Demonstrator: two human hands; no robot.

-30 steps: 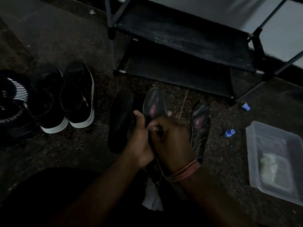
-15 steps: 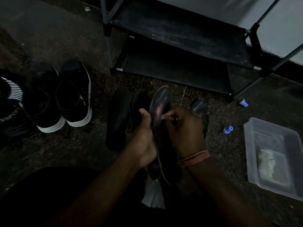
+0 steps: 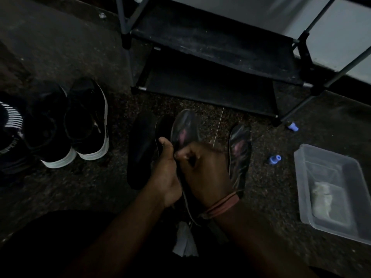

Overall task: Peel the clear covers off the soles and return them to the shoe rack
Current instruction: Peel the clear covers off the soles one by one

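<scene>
Ahead of you, the rack point(image 3: 216, 57) stands against the wall, both dark shelves bare of shoes. Down on the speckled floor point(image 3: 60, 197), a clear tub point(image 3: 329, 189) sits to your right with something pale inside. To your left, two black sneakers point(image 3: 68, 123) with white edges stand side by side, touching.

Your left hand point(image 3: 166, 173) grips the sole point(image 3: 184, 129) from its left edge, thumb raised along it, and holds it tilted up off the floor. Your right hand point(image 3: 204, 169), cord bands at the wrist, curls its fingers at that sole's near face and pinches there; the light is too dim to tell whether it holds the cover or the sole itself. A shiny film shows on the sole's toe end.

Just left of your hands, two dark soles point(image 3: 140, 151) lie overlapping. Right of your hands, another glossy sole point(image 3: 240, 155) lies flat. Two small blue caps point(image 3: 274, 159) rest between it and the tub.
</scene>
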